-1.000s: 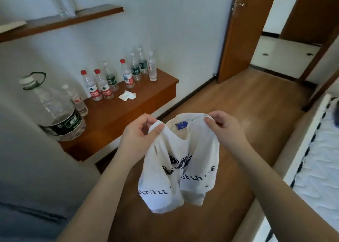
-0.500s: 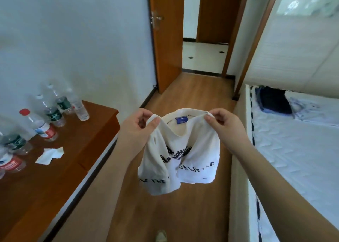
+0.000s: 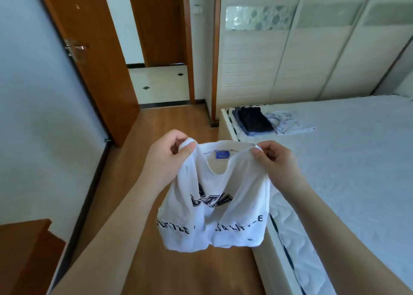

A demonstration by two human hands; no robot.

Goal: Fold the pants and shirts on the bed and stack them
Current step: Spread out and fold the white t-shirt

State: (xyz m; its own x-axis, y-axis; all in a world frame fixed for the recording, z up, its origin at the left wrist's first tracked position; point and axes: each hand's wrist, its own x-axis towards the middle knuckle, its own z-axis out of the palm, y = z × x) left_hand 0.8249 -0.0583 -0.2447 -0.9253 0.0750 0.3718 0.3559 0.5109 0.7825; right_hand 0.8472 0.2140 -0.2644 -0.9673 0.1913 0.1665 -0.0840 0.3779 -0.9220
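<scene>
- Both hands hold one white shirt up in the air, over the wooden floor just beside the bed.
- Left hand pinches the shirt's left shoulder: thumb and curled fingers are closed on a bunch of cloth at the collar edge.
- Right hand pinches the right shoulder in the same way, thumb pressed against the forefinger with the fabric between them.
- Between the two grips the neckline sags open, and a small blue label shows inside the back of the collar.
- Below the hands the shirt hangs crumpled and unfolded, with dark lettering across the chest and a line of smaller dark letters near the hem; the words cannot be read whole.
- On the bed's far corner lies a folded dark garment on top of lighter blue cloth, and touching its right side a folded white piece with faint marks.
- Behind the bed stands a pale wardrobe with sliding doors.
- At left a brown door stands open onto a tiled hall, and the corner of a wooden desk shows at the lower left edge.
</scene>
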